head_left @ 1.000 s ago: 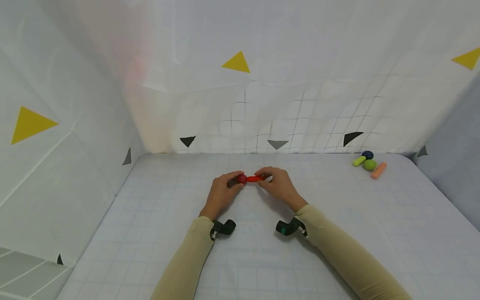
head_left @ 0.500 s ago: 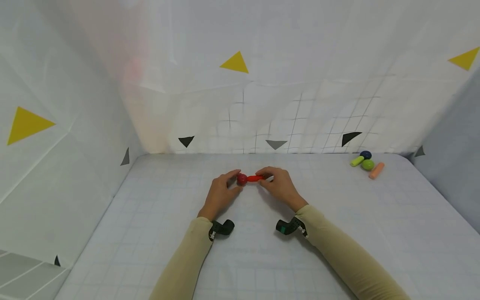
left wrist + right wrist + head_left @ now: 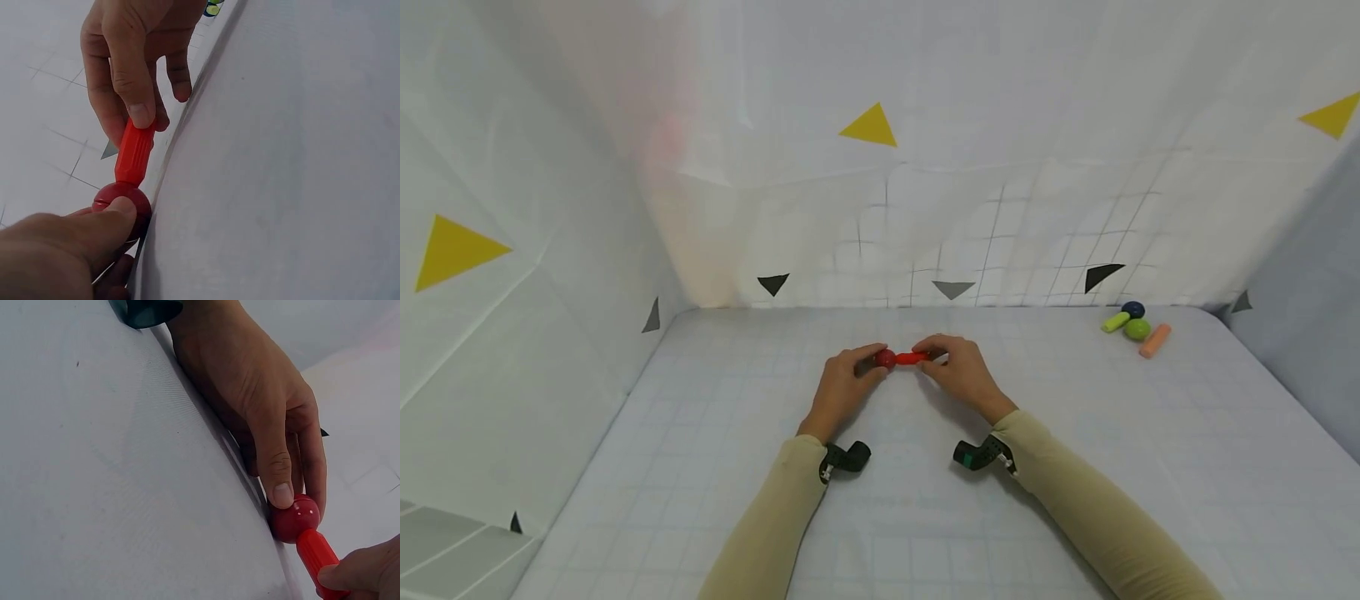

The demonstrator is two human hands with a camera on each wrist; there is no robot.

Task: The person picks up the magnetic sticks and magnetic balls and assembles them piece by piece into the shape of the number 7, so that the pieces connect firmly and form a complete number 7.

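Note:
Near the middle of the table in the head view, my left hand [image 3: 841, 390] pinches a glossy dark red ball [image 3: 886, 358] between thumb and fingers. My right hand [image 3: 964, 375] pinches a bright red ridged rod [image 3: 910, 358] by its far end. Ball and rod meet end to end in one line, the rod to the right. In the left wrist view, the rod [image 3: 132, 159] has a tapered end that touches the ball [image 3: 112, 191]. From the right wrist, the ball [image 3: 298, 523] shows a groove near the left thumb; the right fingers cover the outer part of the rod [image 3: 315, 549].
At the back right of the white table [image 3: 1037, 517] lie a dark blue ball [image 3: 1133, 309], a green ball [image 3: 1138, 330], a yellow-green rod [image 3: 1116, 322] and an orange rod [image 3: 1155, 342]. White sheeting [image 3: 1000, 125] stands behind.
Half a second ago the left fingers were slightly spread from the ball; now they close on it again. The right hand keeps its hold on the rod in the same place.

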